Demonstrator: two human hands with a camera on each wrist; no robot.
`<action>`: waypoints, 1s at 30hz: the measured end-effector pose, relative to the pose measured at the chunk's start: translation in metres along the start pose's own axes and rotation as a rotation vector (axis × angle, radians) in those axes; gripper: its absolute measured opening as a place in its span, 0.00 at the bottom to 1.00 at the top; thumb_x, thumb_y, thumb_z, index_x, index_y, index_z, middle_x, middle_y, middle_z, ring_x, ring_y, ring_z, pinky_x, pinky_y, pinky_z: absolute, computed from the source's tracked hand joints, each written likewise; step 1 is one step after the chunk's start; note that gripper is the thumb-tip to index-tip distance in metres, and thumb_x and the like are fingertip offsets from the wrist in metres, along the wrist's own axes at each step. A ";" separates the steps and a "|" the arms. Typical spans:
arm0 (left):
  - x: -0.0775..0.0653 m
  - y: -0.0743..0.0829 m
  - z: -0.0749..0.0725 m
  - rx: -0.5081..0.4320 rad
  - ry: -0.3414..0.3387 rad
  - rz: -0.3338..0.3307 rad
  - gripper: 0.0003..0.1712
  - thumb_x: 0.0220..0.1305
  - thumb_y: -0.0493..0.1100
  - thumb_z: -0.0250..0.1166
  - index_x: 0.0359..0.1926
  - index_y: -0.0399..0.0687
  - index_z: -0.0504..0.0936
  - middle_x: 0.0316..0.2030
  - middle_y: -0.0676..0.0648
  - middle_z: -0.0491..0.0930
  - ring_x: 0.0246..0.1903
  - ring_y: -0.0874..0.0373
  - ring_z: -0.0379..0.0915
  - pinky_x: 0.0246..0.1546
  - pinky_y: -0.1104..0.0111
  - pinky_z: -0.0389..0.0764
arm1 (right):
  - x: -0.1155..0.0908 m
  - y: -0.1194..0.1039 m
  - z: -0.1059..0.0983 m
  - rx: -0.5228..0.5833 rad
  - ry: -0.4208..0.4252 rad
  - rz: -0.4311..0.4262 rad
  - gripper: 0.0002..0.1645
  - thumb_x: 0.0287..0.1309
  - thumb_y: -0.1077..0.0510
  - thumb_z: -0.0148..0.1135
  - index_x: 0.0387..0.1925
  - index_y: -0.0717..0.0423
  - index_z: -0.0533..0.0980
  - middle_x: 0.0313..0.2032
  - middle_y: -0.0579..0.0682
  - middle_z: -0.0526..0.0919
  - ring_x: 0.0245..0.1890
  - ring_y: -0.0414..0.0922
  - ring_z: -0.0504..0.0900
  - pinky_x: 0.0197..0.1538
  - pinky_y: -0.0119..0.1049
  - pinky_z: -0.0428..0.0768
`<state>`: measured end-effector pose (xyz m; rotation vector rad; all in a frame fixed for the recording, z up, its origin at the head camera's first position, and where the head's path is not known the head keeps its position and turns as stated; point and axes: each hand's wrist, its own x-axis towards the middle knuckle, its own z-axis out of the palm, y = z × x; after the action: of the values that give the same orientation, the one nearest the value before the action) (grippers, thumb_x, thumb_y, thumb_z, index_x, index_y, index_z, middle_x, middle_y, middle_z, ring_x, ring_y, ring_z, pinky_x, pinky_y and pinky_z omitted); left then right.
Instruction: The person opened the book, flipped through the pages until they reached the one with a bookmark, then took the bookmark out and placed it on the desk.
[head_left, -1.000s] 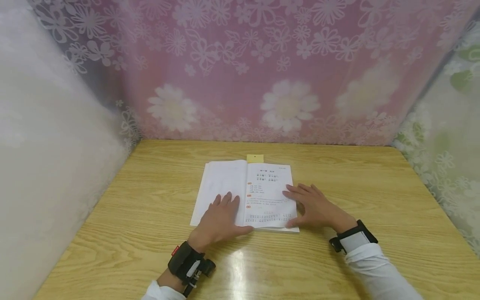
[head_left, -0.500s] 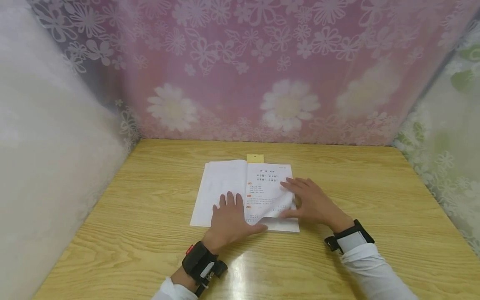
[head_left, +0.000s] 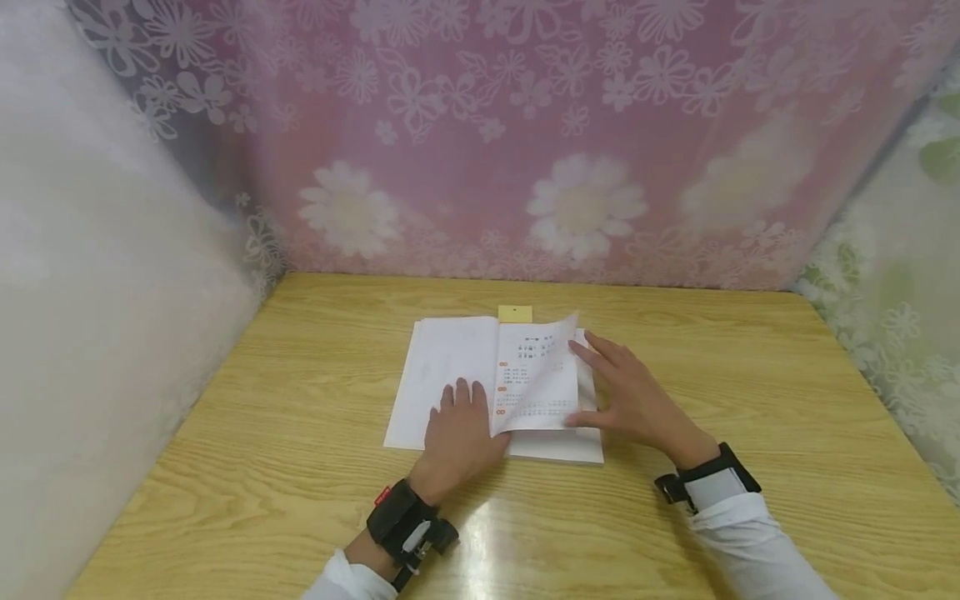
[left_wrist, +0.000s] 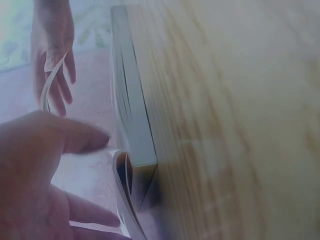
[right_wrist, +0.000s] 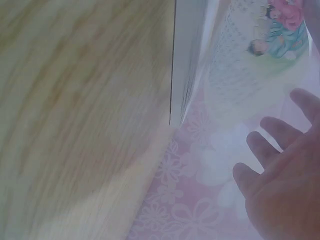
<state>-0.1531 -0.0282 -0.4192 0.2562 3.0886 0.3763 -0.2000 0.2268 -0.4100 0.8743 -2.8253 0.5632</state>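
An open book (head_left: 442, 358) lies on the wooden table with a blank page on its left side. Its right-hand page (head_left: 536, 392), printed with text, is lifted and curls up from the right. My left hand (head_left: 461, 437) rests on the lower part of the book beside the spine, fingers stretched out. At the lifted page's free edge is my right hand (head_left: 633, 400), its thumb at the lower corner and its straight, spread fingers higher up. The right wrist view shows the underside of the page, with a coloured picture (right_wrist: 280, 35) of figures.
A yellow card (head_left: 515, 314) sticks out at the book's top edge. The wood-grained table (head_left: 300, 400) meets a pink flowered curtain (head_left: 465, 183) at the back, with pale hangings at both sides.
The right-hand page, nearly flat at first, has been raised and bent leftward by my right hand. My left hand has shifted slightly right, and its thumb has drawn in toward the spine.
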 end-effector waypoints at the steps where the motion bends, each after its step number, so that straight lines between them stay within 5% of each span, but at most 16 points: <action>1: -0.001 -0.002 0.000 -0.020 0.009 0.004 0.42 0.53 0.60 0.54 0.59 0.33 0.62 0.57 0.32 0.65 0.56 0.37 0.60 0.49 0.47 0.69 | -0.001 0.001 0.000 0.006 0.009 -0.002 0.62 0.33 0.21 0.56 0.69 0.41 0.50 0.68 0.57 0.53 0.65 0.55 0.53 0.63 0.58 0.52; 8: -0.005 -0.015 -0.002 -0.196 0.159 0.037 0.38 0.56 0.47 0.53 0.64 0.32 0.55 0.52 0.34 0.71 0.48 0.42 0.70 0.41 0.52 0.75 | -0.007 0.009 0.003 0.029 -0.023 0.004 0.62 0.32 0.22 0.58 0.68 0.43 0.51 0.67 0.61 0.54 0.65 0.57 0.54 0.63 0.59 0.52; 14: -0.004 -0.024 -0.001 -0.240 0.217 0.033 0.47 0.51 0.44 0.57 0.67 0.35 0.44 0.52 0.34 0.71 0.35 0.48 0.74 0.28 0.59 0.75 | -0.015 0.012 0.008 0.029 -0.106 0.059 0.62 0.31 0.21 0.58 0.67 0.45 0.54 0.67 0.62 0.53 0.65 0.58 0.53 0.63 0.60 0.50; 19: -0.004 -0.031 -0.002 -0.287 0.245 0.025 0.55 0.44 0.38 0.59 0.70 0.43 0.36 0.59 0.34 0.63 0.25 0.54 0.68 0.19 0.67 0.68 | -0.019 0.014 0.011 0.013 -0.138 0.092 0.62 0.32 0.20 0.56 0.67 0.45 0.55 0.68 0.62 0.52 0.66 0.58 0.51 0.63 0.61 0.47; 24: -0.003 -0.038 -0.001 -0.251 0.255 0.017 0.57 0.46 0.33 0.60 0.70 0.48 0.33 0.62 0.30 0.58 0.26 0.53 0.69 0.19 0.67 0.69 | -0.021 0.016 0.010 0.018 -0.156 0.109 0.62 0.32 0.20 0.56 0.67 0.45 0.54 0.68 0.61 0.51 0.66 0.58 0.50 0.64 0.61 0.46; 28: -0.003 -0.041 -0.002 -0.155 0.269 0.003 0.53 0.46 0.35 0.62 0.70 0.48 0.43 0.61 0.29 0.58 0.30 0.46 0.72 0.18 0.63 0.71 | -0.022 0.016 0.008 0.024 -0.194 0.101 0.63 0.30 0.21 0.58 0.67 0.45 0.55 0.69 0.60 0.50 0.67 0.56 0.48 0.63 0.63 0.45; 30: -0.003 -0.041 -0.003 -0.083 0.282 0.000 0.50 0.45 0.37 0.64 0.69 0.48 0.49 0.61 0.29 0.58 0.39 0.40 0.73 0.26 0.57 0.76 | -0.022 0.015 0.008 0.034 -0.216 0.092 0.63 0.29 0.21 0.59 0.67 0.45 0.55 0.69 0.60 0.49 0.67 0.56 0.48 0.63 0.63 0.45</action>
<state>-0.1569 -0.0686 -0.4257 0.2178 3.3359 0.5882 -0.1904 0.2470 -0.4275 0.8624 -3.0724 0.5620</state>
